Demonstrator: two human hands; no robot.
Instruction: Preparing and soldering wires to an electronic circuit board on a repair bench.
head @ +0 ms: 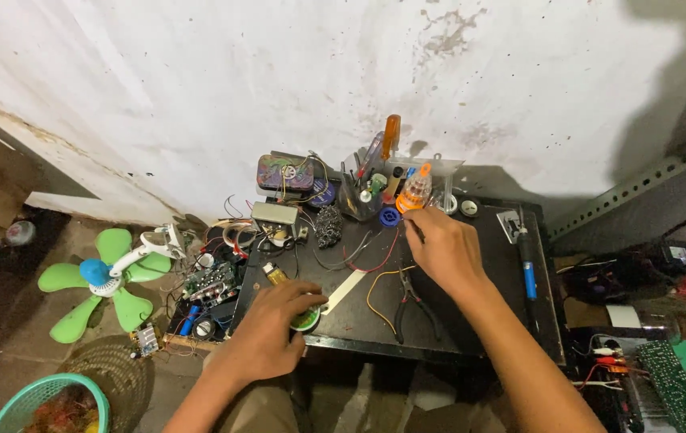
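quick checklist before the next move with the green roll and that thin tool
1. Left hand grips the green roll at the black tabletop's front edge: ok.
2. Right hand pinches a thin dark tool near the orange bit holder: ok.
3. What the tool's tip touches: cannot tell.
4. Work area free of clutter: not ok, loose wires and pliers lie under the right hand.
5. Blue-handled soldering iron apart from both hands: ok.
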